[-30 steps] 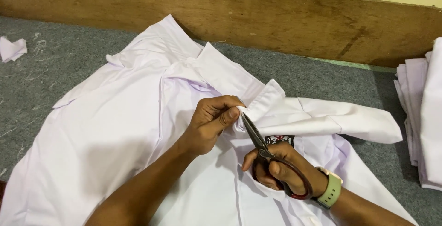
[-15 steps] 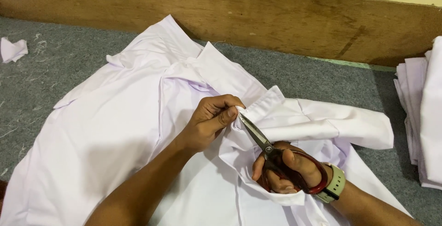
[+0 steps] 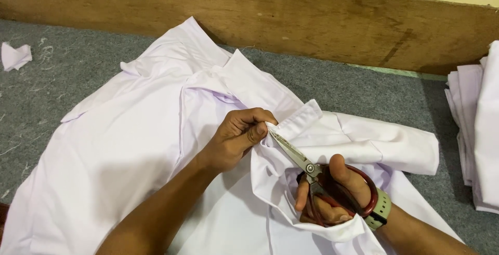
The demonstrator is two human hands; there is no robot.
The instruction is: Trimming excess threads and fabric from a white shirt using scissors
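Observation:
A white shirt (image 3: 130,146) lies spread on a grey carpeted surface (image 3: 364,91). My left hand (image 3: 236,138) pinches a fold of the shirt's fabric near the collar edge (image 3: 299,115) and holds it taut. My right hand (image 3: 332,192) grips red-handled scissors (image 3: 306,169), with fingers through the loops. The steel blades point up and left, and their tips meet the fabric right at my left fingertips. A pale green wristband (image 3: 381,209) sits on my right wrist.
A wooden board (image 3: 312,21) runs along the far edge of the carpet. A stack of folded white cloth (image 3: 475,130) lies at the right. A small white fabric scrap (image 3: 15,56) rests at the far left, with loose threads around it.
My right hand with the scissors has shifted slightly down and right, and the blades have closed in toward the pinched fabric. My left hand has kept its hold in the same place.

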